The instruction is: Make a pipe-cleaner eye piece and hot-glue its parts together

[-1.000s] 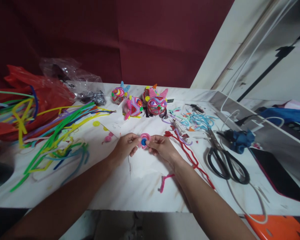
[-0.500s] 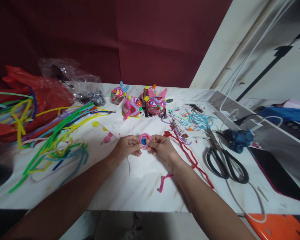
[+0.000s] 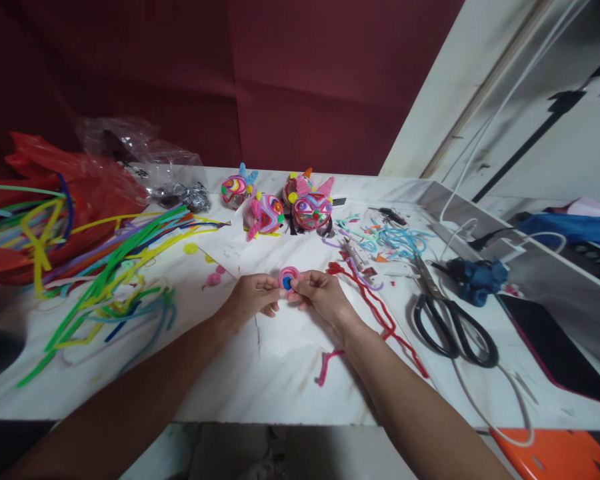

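Note:
Between my two hands is a small coil of pipe cleaner (image 3: 289,274), pink round the outside with a blue centre. My left hand (image 3: 253,295) pinches its left edge between thumb and fingers. On the other side my right hand (image 3: 323,293) grips it, the thumb lying over the lower right of the coil. Red pipe cleaners (image 3: 375,307) lie just right of my right hand, and a short magenta pipe cleaner (image 3: 325,367) pokes out by my right forearm. White paper (image 3: 285,333) is spread on the table under my hands.
Several colourful fuzzy animal figures (image 3: 313,210) stand at the back. Loose pipe cleaners (image 3: 125,267) and a red plastic bag (image 3: 95,193) fill the left. To the right are a glue tube (image 3: 359,255), blue scraps (image 3: 400,240), black-handled scissors (image 3: 453,327), a cable and a dark phone-like slab (image 3: 555,347).
The coil is still held in both hands. My left fingers have shifted very slightly; nothing else visibly differs.

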Demonstrator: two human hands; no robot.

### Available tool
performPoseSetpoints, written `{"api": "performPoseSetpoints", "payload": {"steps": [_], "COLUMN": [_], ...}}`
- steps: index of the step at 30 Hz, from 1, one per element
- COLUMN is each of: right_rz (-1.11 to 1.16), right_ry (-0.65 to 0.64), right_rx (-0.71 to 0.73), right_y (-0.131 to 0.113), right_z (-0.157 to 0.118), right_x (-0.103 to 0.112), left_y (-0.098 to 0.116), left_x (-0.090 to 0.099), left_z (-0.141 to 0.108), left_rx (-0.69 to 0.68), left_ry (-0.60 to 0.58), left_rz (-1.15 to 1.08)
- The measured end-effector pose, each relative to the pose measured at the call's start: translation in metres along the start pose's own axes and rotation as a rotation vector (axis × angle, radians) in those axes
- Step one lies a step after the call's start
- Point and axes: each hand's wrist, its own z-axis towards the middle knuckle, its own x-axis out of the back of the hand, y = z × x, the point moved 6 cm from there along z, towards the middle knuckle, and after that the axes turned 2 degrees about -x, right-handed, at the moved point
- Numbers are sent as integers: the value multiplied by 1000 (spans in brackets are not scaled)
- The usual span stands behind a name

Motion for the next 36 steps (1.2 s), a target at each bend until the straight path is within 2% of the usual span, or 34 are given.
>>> {"api": "performPoseSetpoints", "payload": {"steps": [21,26,31,33,36], "right_rz": [13,-43,-189,-212,-193], "right_ry": [31,23,79,42,-63], "right_rx": [3,-8,156,183,119], "right_y": [5,6,-7,-10,-9], "right_z": [1,1,-2,-5,-9], "right_x": [-2,-2,4,2,-5], "left_y": [2,0,2,3,5], "left_x": [-6,-7,-6,-6,-7], "left_z": [-3,-1,-2,-3,-5], "left_rx": [-112,-90,-68,-64,-66], "left_ry": [1,-15,-17,-29,-55], "left_rz": [195,203,173,166,157]}}
